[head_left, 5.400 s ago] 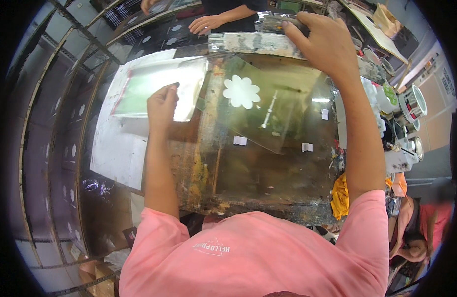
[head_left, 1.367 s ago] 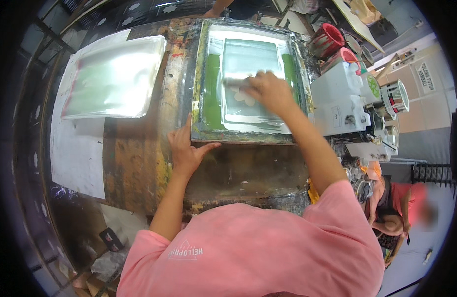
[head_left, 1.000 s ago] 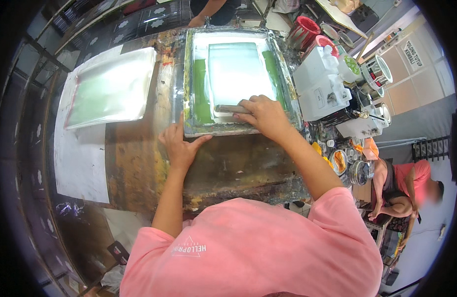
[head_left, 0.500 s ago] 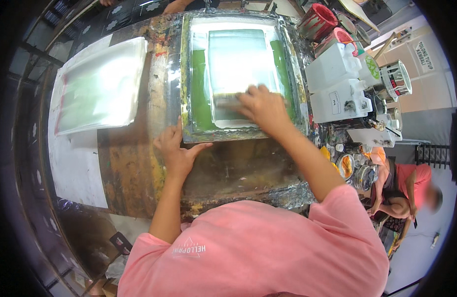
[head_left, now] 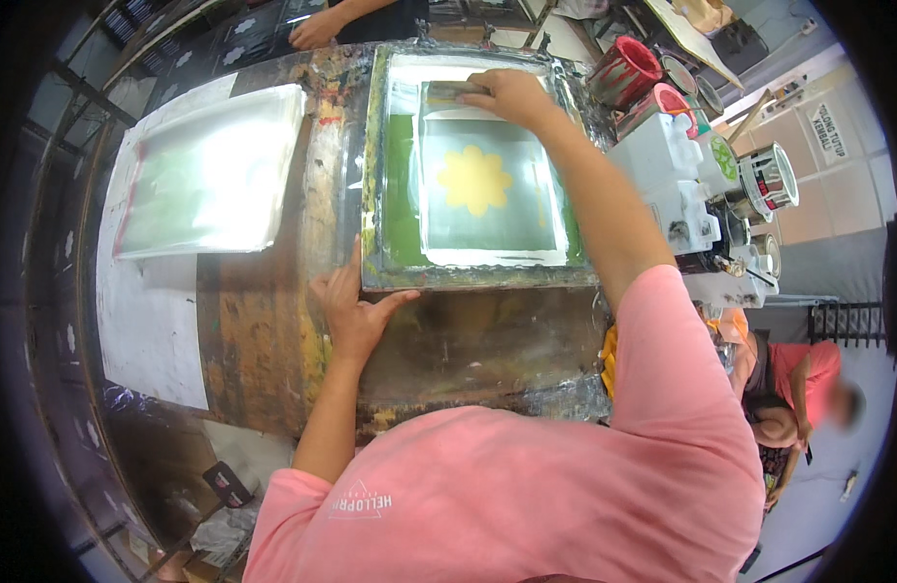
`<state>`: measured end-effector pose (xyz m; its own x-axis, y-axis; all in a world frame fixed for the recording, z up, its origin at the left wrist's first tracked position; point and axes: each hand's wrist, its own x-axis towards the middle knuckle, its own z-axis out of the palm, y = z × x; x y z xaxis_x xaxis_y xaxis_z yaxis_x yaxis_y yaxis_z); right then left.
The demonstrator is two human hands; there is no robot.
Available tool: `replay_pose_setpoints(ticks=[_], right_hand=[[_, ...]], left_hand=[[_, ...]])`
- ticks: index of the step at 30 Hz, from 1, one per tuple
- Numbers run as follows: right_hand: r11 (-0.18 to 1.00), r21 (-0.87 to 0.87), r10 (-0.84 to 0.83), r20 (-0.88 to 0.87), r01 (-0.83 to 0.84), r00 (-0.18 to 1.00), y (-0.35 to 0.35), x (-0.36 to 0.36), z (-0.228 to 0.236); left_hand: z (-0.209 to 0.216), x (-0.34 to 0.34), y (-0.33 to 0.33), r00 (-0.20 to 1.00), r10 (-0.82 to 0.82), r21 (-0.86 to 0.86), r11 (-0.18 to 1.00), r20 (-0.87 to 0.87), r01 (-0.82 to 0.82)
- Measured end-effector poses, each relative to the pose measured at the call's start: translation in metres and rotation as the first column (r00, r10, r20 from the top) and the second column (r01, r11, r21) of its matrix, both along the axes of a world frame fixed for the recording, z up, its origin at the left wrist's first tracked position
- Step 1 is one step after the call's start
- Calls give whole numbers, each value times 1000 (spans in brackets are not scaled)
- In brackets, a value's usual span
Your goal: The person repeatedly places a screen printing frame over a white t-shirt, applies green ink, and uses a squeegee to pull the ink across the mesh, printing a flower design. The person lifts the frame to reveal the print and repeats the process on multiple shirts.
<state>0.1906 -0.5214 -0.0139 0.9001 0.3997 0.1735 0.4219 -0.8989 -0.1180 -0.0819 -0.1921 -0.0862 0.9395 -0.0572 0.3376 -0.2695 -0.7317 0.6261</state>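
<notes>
Beside the screen frame (head_left: 473, 277), red paint cans (head_left: 625, 70), contents hidden

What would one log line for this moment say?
left hand: steadies screen frame corner | right hand: holds squeegee at far end | yellow flower mid-screen

The right hand (head_left: 511, 94) has pushed the squeegee (head_left: 455, 92) to the frame's far end — yellow flower (head_left: 474, 180) now uncovered.

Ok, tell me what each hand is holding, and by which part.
Right hand grips the squeegee along its top edge. Left hand holds nothing; it presses flat against the screen frame at its near left corner.
</notes>
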Motion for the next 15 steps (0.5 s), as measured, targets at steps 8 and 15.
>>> replay_pose_setpoints(ticks=[8, 15], right_hand=[[998, -57, -25, 50, 28, 998, 31, -147, -12], [1000, 14, -7, -11, 7, 1000, 44, -264, 23]], left_hand=[[-5, -2, 2, 992, -20, 42, 999, 124, 15], [-1, -1, 0, 994, -12, 36, 999, 104, 8]])
